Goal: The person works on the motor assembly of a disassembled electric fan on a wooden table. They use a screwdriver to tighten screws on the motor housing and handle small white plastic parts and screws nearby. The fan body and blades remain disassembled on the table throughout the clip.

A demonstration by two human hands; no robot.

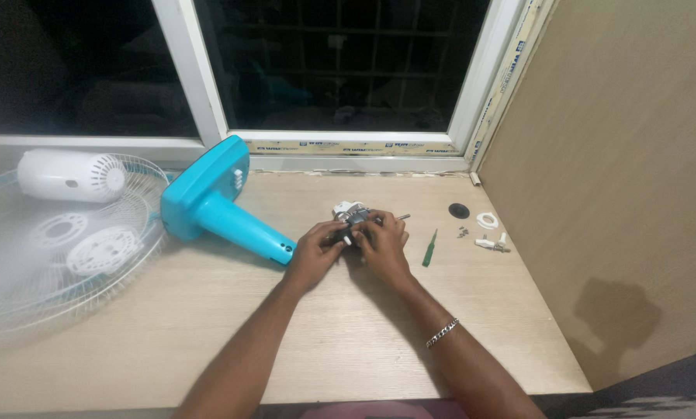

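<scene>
Both hands meet at the middle of the wooden table (208, 326) around a small fan motor (353, 216), a white and dark metal block with a shaft sticking out to the right. My left hand (315, 248) grips its left side. My right hand (384, 242), with a chain bracelet on the wrist, holds its right side. The turquoise fan stand (216, 203) lies on its side just left of my left hand, its neck end almost touching my fingers.
A green screwdriver (430, 249) lies right of my right hand. Farther right are small screws (463, 231), a black cap (459, 210) and white plastic parts (489, 233). White fan grilles (69, 248) and a white motor cover (67, 175) fill the left. A window runs behind, a wall panel stands right.
</scene>
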